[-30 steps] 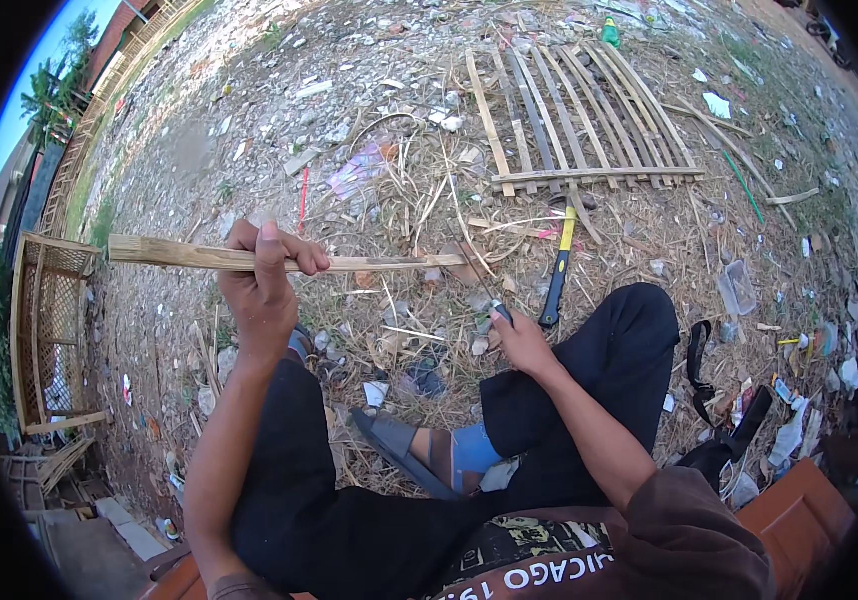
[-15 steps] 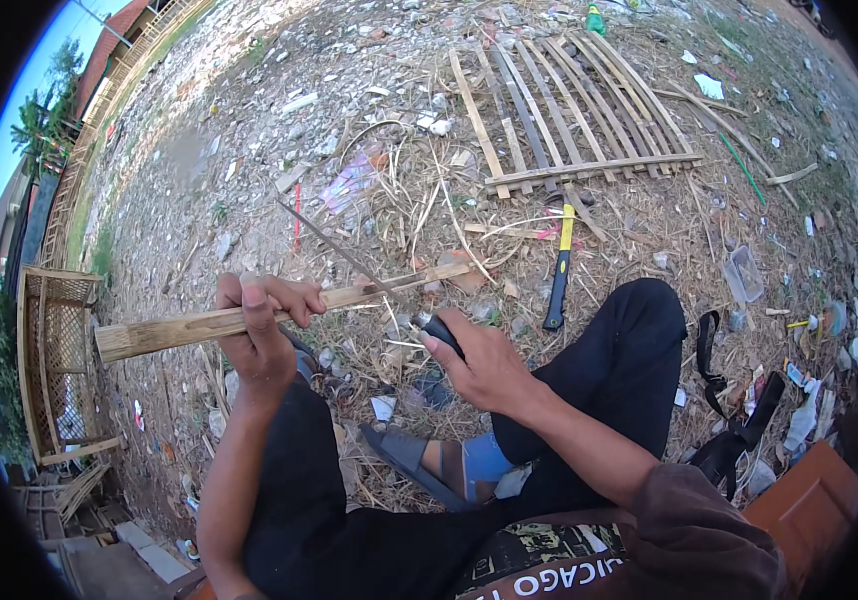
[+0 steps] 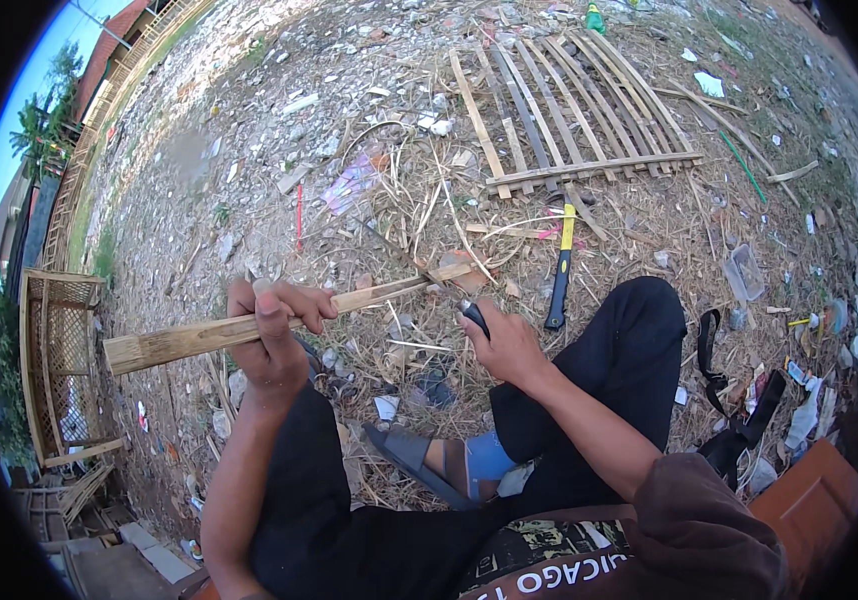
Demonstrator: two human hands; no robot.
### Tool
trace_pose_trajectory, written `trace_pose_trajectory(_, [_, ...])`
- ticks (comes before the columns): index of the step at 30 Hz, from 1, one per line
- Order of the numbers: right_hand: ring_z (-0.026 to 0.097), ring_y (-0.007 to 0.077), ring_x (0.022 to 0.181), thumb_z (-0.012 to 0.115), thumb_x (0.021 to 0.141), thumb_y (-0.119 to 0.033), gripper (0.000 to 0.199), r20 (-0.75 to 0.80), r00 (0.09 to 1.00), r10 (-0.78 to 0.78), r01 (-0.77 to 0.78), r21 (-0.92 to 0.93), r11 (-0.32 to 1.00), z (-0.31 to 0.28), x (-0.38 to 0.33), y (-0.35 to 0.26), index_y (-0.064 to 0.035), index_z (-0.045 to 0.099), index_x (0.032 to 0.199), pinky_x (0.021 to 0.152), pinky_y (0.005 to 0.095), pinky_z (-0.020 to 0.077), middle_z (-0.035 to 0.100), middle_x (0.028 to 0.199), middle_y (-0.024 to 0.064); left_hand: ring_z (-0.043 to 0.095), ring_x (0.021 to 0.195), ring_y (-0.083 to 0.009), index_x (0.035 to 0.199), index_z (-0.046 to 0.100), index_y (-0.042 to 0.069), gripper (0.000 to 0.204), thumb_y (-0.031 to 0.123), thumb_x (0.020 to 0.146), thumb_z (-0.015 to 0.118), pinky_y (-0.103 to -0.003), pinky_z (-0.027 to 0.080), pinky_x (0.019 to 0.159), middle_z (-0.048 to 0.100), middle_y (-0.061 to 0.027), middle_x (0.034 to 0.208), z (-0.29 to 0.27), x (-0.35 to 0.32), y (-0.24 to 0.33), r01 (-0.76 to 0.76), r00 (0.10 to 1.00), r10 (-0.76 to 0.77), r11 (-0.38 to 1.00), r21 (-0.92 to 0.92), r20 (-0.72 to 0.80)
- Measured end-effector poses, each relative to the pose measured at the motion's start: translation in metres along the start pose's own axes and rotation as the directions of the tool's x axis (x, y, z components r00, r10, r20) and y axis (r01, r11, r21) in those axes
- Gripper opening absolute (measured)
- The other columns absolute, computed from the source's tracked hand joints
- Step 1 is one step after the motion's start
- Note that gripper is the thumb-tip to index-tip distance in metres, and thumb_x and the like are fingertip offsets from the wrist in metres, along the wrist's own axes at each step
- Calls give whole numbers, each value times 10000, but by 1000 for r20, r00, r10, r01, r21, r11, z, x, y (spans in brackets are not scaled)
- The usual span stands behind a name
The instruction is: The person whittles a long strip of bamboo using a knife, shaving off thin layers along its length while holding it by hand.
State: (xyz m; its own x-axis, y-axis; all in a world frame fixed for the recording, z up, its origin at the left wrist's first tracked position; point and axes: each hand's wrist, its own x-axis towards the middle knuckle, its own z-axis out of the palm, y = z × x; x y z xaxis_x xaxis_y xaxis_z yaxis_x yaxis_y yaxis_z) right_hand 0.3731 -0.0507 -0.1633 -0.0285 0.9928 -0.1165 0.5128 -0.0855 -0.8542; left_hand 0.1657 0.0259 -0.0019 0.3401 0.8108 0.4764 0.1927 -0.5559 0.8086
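Observation:
My left hand is closed around a length of pale split wood, thick at the near-left end and thinner toward the far right. In my right hand is the black handle of a long-bladed knife. Its dark blade slants up and left across the wood's thin far end, at or against it; exact contact is hard to make out. Both hands are above my bent legs, apart from each other.
Beyond lies a slatted wooden frame. A yellow-and-black-handled tool rests below it, its head partly hidden. Shavings and rubble litter the ground. A plastic tub and black straps lie right; a lattice frame stands left.
My right hand and the knife have moved right along the wood, from its middle toward the thin end. My left hand and the wood have shifted slightly right and down.

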Motion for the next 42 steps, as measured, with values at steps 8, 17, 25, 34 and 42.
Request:
trace_pose_trajectory(8, [599, 458, 599, 535, 950, -317, 281, 13, 994, -105, 104, 88, 991, -20, -16, -47, -41, 491, 983, 548, 545, 459, 598, 620, 221, 625, 643, -230, 847, 313, 47, 388, 385, 1032, 357, -439, 548, 746, 525, -96, 609, -5, -8, -4, 24, 998, -24, 1000, -9, -61])
trace_pose_trajectory(17, [624, 446, 651, 499, 960, -366, 338, 38, 995, 95, -98, 82, 992, 0, 2, 6, -43, 527, 1054, 626, 545, 470, 618, 688, 237, 623, 644, -229, 858, 302, 50, 388, 392, 1030, 360, -436, 544, 744, 534, -103, 615, -3, 0, 1, 46, 998, -45, 999, 25, -51])
trace_pose_trajectory(25, [621, 440, 644, 569, 923, -333, 328, -38, 990, -139, 139, -7, 990, -2, 4, 30, -25, 523, 1024, 603, 514, 475, 602, 646, 232, 621, 650, -235, 867, 329, 39, 359, 355, 1032, 376, -439, 545, 756, 526, -101, 628, 0, -4, 6, 3, 1000, -3, 1000, 8, 3])
trace_pose_trajectory(34, [614, 444, 632, 540, 934, -333, 301, 47, 987, -155, 143, 204, 969, -19, -9, -18, -41, 508, 996, 608, 525, 474, 622, 672, 221, 612, 634, -233, 850, 298, 57, 386, 391, 1032, 358, -445, 544, 757, 520, -101, 605, 0, -5, -3, 30, 999, -31, 999, -17, -32])
trace_pose_trajectory(42, [604, 425, 649, 520, 955, -346, 335, 29, 993, 114, -114, 17, 993, -14, 2, 13, -13, 534, 987, 620, 485, 446, 601, 675, 214, 605, 618, -234, 845, 306, 57, 378, 381, 1035, 343, -455, 545, 750, 515, -104, 601, -4, -8, -4, 64, 996, -62, 998, 27, -66])
